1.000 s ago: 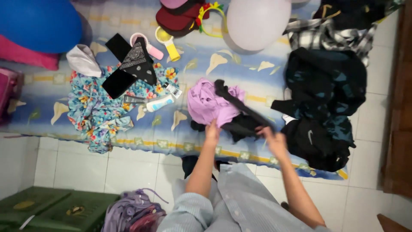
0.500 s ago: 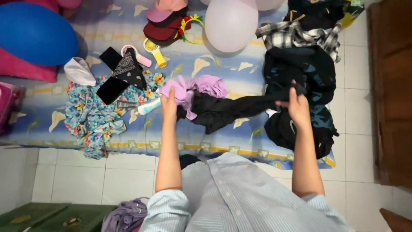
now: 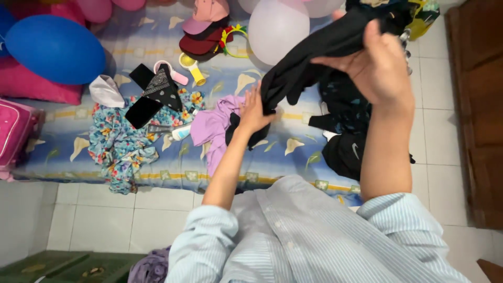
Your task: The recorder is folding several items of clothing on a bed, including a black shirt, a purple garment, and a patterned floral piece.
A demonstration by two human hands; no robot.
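Note:
My right hand (image 3: 380,65) is raised high, gripping one end of a long black garment (image 3: 314,57). My left hand (image 3: 252,111) grips the lower part of the same garment, just above a lilac garment (image 3: 212,128) that lies crumpled on the patterned mattress (image 3: 272,154). The black cloth stretches slanted between the two hands. A heap of dark clothes (image 3: 348,126) lies to the right, partly hidden behind my right forearm.
A floral cloth (image 3: 118,141), a black bandana (image 3: 162,89), a white cap (image 3: 106,90), small hand fans (image 3: 189,67), caps (image 3: 207,26) and a small bottle (image 3: 181,132) lie on the mattress. A blue balloon (image 3: 55,48) and a pale balloon (image 3: 277,29) sit behind. White floor tiles (image 3: 105,220) lie in front.
My right hand has lifted its end of the black garment from over the dark clothes heap up high. My left hand moved right from the lilac garment and took hold of the black cloth.

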